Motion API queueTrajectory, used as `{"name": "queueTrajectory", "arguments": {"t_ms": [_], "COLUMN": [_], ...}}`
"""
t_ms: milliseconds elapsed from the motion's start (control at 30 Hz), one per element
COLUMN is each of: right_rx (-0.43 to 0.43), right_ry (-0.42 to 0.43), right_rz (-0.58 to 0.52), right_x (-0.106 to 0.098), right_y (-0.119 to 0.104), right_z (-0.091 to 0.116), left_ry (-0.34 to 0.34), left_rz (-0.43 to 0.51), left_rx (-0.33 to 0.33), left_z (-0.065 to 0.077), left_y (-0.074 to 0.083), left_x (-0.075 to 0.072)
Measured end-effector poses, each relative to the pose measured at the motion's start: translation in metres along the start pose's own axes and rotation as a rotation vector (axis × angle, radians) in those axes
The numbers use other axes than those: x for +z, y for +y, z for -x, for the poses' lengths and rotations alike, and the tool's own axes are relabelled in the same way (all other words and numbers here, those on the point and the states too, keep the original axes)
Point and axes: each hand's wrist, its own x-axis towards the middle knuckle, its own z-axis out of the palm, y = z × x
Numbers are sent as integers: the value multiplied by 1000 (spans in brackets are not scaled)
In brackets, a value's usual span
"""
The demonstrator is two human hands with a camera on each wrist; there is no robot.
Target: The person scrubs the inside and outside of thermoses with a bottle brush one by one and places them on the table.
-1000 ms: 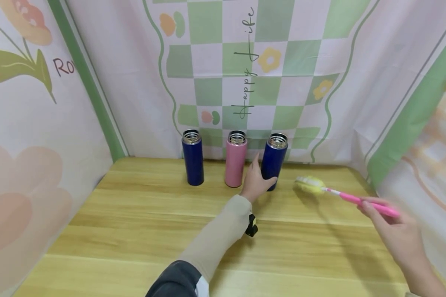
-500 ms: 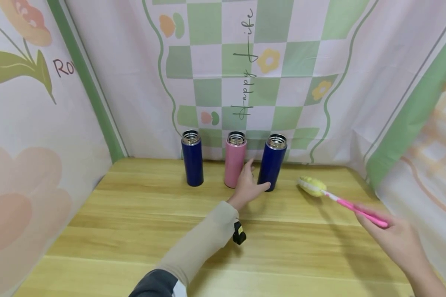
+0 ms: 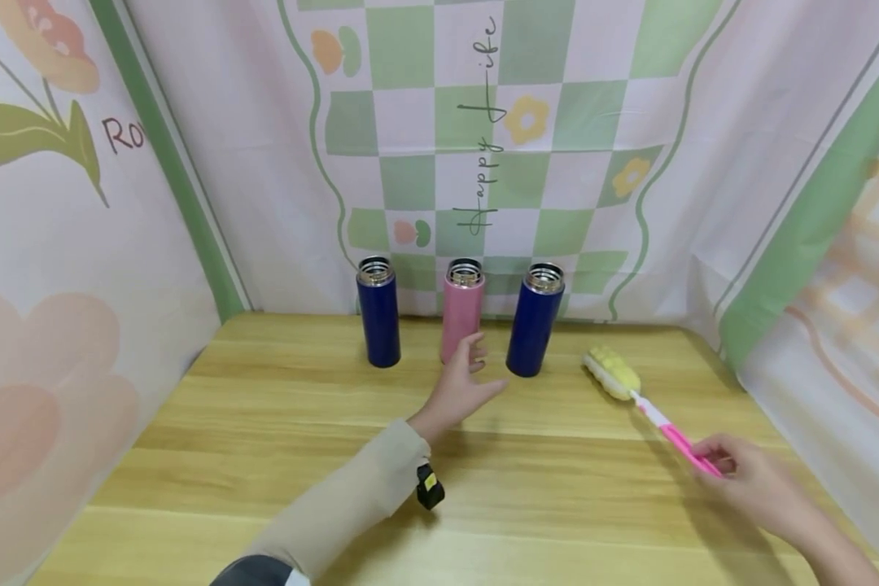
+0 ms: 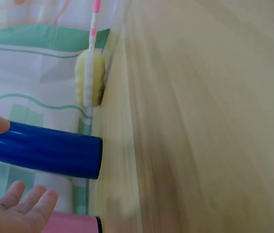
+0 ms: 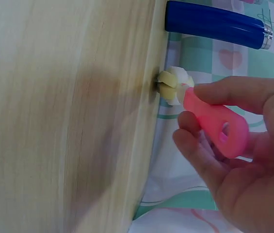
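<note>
My right hand [image 3: 750,480] pinches the pink handle of a bottle brush [image 5: 214,121] between thumb and fingers. The brush's yellow and white sponge head [image 3: 614,373] points toward the back of the table, close over the wood. My left hand [image 3: 460,387] has its fingers spread and holds nothing; it overlaps the lower part of a pink bottle [image 3: 463,305] in the head view. Right of that hand stands a dark blue bottle [image 3: 535,321], apart from the fingers. In the left wrist view the thumb overlaps this blue bottle [image 4: 44,148].
Another dark blue bottle [image 3: 381,321] stands at the left end of the row. All the bottles are upright with no lids. A patterned curtain [image 3: 593,187] hangs right behind them at the back edge of the wooden table [image 3: 264,456].
My left hand has let go of the right blue bottle and drawn back toward the left and front. The right hand has come nearer and lowered, turning the brush.
</note>
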Motion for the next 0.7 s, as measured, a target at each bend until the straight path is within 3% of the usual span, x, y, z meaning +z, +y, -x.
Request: {"name": "queueTrajectory", "arguments": {"t_ms": [267, 700], "right_rx": [48, 73], "right_ry": [-165, -235], "right_rz": [24, -59], "right_x": [11, 24], "right_y": [1, 2], "right_z": [-5, -7], "left_ry": [-30, -48], "left_rz": [-44, -59], "left_rx": [23, 9], "left_z": [16, 33], "left_y": [-1, -12], "left_x": [-20, -47]}}
